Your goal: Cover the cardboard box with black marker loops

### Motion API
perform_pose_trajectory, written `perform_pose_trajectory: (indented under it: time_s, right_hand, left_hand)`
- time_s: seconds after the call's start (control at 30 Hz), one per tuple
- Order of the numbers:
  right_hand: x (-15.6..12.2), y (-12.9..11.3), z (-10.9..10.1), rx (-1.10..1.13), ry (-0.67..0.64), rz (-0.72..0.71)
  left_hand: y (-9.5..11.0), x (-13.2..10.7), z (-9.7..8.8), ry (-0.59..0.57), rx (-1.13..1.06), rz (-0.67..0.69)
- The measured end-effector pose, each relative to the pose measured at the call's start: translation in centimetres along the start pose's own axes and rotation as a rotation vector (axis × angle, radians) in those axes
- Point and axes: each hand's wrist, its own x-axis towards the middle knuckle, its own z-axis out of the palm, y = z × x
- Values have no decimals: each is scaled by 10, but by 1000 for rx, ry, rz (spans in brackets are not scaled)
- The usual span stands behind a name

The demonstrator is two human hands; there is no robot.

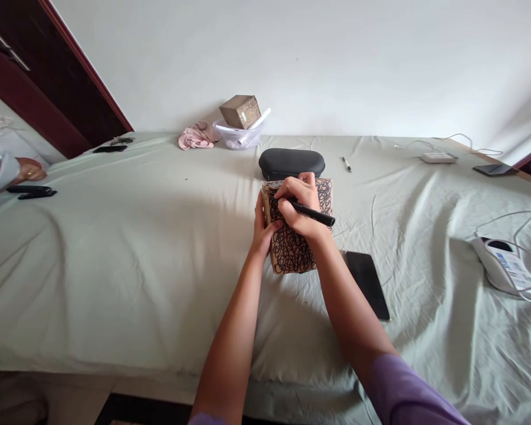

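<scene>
Head view: we grip a black marker (pixel 317 213) in our closed right hand (pixel 297 203), its tip hidden, just above a scribbled kraft-paper pad (pixel 289 254) whose long axis runs away from us; our left hand (pixel 262 227) clasps the pad's left edge.

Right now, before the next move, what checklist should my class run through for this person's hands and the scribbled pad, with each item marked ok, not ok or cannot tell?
1. Black marker held in the right hand: ok, gripped in the fingers.
2. Kraft-paper pad steadied by the left hand: ok, the hand grips its left edge.
3. Marker tip on the paper: cannot tell, the right hand hides it.
4. Firm surface under the pad: not ok, it sits on a soft, wrinkled pale green bedsheet.
5. Black phone apart from the pad: ok, it lies beside it without touching.
</scene>
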Motion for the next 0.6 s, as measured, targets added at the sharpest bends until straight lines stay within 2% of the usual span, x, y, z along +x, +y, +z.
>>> perform_pose_trajectory:
  time_s: [0.13,0.33,0.53,0.6]
  right_hand:
    - [0,-1,2,-24,-1,32]
    - [-3,5,-1,-10,143,55]
    - [-9,27,-26,-76,327,212]
    - [-10,37,-37,-59,266,259]
  left_hand:
    - [-1,0,-1,19,21,9]
    - [-4,-1,-3,53,25,-43]
    - [-1,-3,0,83,18,-62]
    - [0,-4,2,82,4,-69]
